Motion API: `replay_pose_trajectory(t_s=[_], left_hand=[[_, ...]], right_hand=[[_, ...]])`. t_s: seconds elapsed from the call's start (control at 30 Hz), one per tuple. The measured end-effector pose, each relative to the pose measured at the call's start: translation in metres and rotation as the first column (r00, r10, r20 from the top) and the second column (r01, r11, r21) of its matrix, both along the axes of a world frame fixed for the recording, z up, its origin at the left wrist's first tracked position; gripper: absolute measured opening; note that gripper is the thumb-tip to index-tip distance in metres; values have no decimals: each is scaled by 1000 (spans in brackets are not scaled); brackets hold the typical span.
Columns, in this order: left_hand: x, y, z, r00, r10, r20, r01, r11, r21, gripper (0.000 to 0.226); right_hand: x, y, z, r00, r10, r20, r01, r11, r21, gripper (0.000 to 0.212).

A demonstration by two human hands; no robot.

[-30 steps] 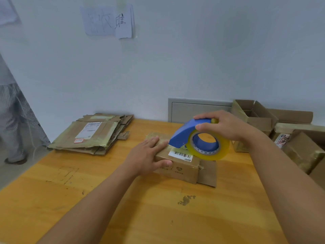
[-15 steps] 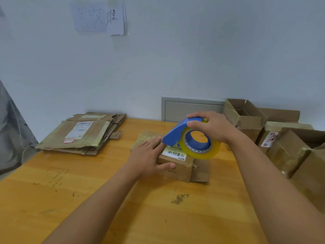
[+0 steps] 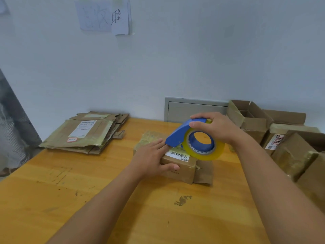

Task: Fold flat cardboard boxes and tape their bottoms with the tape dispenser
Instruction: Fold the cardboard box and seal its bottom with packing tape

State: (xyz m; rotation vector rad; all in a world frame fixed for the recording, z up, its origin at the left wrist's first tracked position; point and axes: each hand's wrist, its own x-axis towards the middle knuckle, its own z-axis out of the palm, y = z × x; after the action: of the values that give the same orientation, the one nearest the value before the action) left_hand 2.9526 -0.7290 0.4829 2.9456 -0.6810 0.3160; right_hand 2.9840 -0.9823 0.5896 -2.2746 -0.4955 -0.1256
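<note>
The left hand [image 3: 151, 160] hides much of the small cardboard box [image 3: 181, 166], fingers flat on top, thumb down its near side. The right hand [image 3: 215, 128] grips the blue tape dispenser [image 3: 190, 138], its nose now lower than a second ago, at the box top. Folded flat boxes [image 3: 86, 133] lie far left on the wooden tabletop [image 3: 88, 199] by a white wall.

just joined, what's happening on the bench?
A person is taping a small cardboard box on the wooden table. The left hand lies flat on the box's top, thumb down its near side, holding it in place. The right hand grips the blue tape dispenser, its nose at the box top by the left fingertips. Flattened boxes are stacked at far left; folded boxes sit at right.
</note>
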Motion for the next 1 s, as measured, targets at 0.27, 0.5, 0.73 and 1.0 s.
replay_pose_trajectory(t_s=[0.27, 0.5, 0.73, 1.0], left_hand=[[4, 4, 4, 1000, -3, -20, 3, 1000, 13, 99], [7, 3, 7, 999, -26, -46, 27, 999, 18, 99], [9, 3, 5, 998, -14, -61, 17, 998, 54, 94], [16, 7, 11, 990, -104, -99, 113, 990, 89, 88]], right_hand=[[-5, -11, 3, 999, 51, 11, -51, 998, -34, 31], [-17, -26, 1, 999, 49, 13, -49, 999, -1, 37], [-28, -50, -8, 1000, -6, -19, 6, 1000, 2, 33], [-40, -42, -31, 998, -66, -19, 68, 993, 97, 34]])
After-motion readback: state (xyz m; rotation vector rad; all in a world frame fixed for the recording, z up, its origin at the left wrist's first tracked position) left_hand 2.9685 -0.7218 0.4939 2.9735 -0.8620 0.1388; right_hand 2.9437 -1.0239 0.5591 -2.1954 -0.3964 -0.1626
